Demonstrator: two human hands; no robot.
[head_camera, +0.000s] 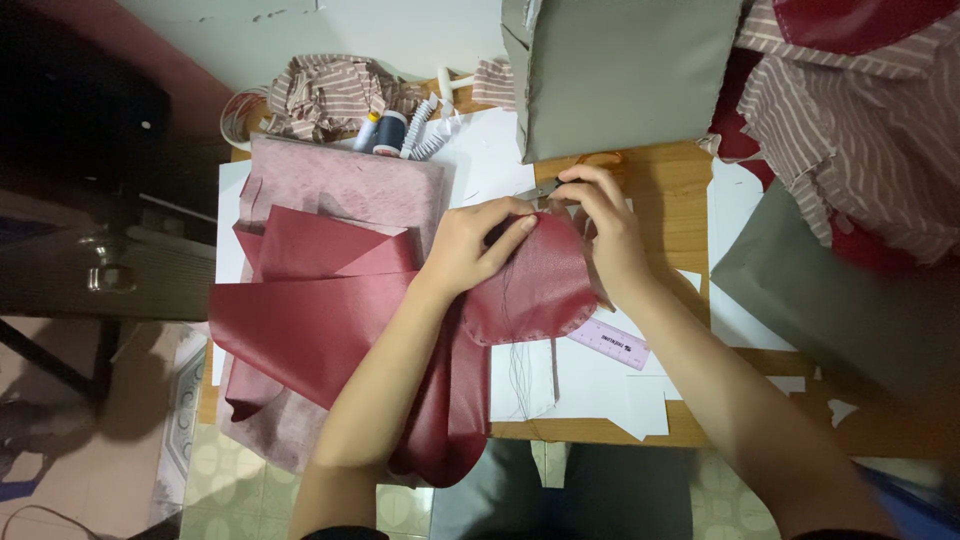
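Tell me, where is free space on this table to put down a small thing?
Free: white paper below the pink ruler, and bare wood beside the right hand. Crowded: red fabric on the left, thread spools at the back.

Both forearms are bare, with dark sleeve edges just visible at the frame's bottom.

The leather piece (535, 285) under my hands is deep red with a slight sheen, and the same red shows in the folded sheets (300, 300) to my left. Beneath them lies a dusty pink backing cloth (345, 185) with a fine speckle. The ruler (610, 343) is pale lilac pink. The table (672, 185) is warm orange-brown wood, covered partly by white paper (600, 385). The bag (620, 70) at the top is grey-green. The striped cloth (860, 140) is brown with thin white lines. One thread spool (390, 132) is dark navy.
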